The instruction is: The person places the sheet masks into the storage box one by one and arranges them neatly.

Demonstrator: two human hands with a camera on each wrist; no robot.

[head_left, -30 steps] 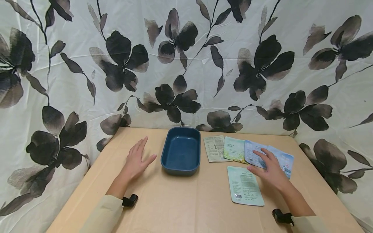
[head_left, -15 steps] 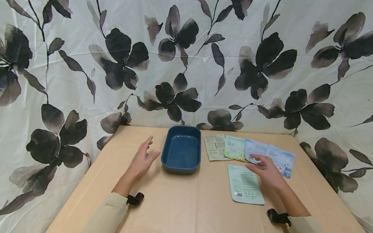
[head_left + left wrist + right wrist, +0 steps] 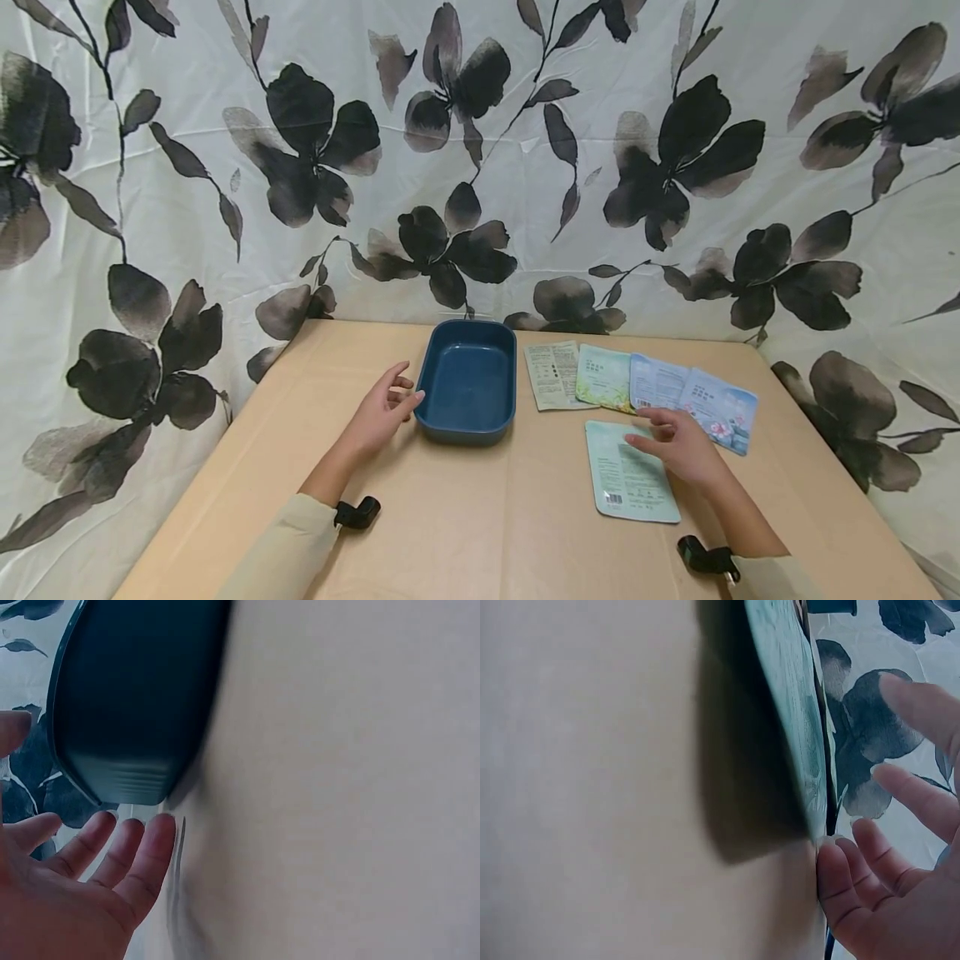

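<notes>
A dark blue rectangular dish [image 3: 467,437] stands near the table's far edge. My left hand [image 3: 377,418] is beside its left wall, fingers loosely bent, holding nothing; in the left wrist view the fingertips lie close to the dish's end [image 3: 135,776], and contact is unclear. Over the upper right part of a mint-green flat sachet [image 3: 628,487] hovers my right hand [image 3: 684,448], thumb and fingers apart. The right wrist view shows that hand's fingers near the edge of the sachet [image 3: 799,727], with nothing gripped.
Behind the mint sachet, more sachets lie overlapping in a row: a beige one [image 3: 551,377], a green-yellow one [image 3: 602,375], a light blue one [image 3: 654,379] and a blue floral one [image 3: 722,410]. A floral cloth [image 3: 555,250] hangs behind the wooden table [image 3: 480,533].
My left hand has moved right, up to the dish's left side, its fingers bending. My right hand has drawn back a little from the blue sachets towards the mint one. The dish and sachets stay put.
</notes>
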